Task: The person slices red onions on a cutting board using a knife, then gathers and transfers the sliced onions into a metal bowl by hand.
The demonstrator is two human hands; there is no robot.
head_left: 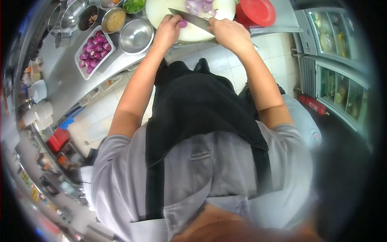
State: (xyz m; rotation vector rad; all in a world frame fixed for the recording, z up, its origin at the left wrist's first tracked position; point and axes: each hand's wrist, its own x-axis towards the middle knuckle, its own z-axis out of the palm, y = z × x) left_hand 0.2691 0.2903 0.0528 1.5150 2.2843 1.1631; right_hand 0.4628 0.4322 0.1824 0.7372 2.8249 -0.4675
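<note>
On the round pale cutting board (157,9), my left hand (167,30) is closed around one end of a small purple onion (183,24). My right hand (230,34) is wrapped round the handle end of a large knife (193,19). The blade slants across the board, its tip close above my left fingers and its middle beside the onion. Behind the blade lie pale purple onion slices (200,6). The knife handle is mostly hidden in my right hand.
Left of the board are an empty steel bowl (136,36), a bowl of yellowish shreds (116,21), chopped greens (134,5) and a white tray (88,75) of purple onions. A red bowl (262,12) sits right of the board. Glass-door fridges (328,34) stand at far right.
</note>
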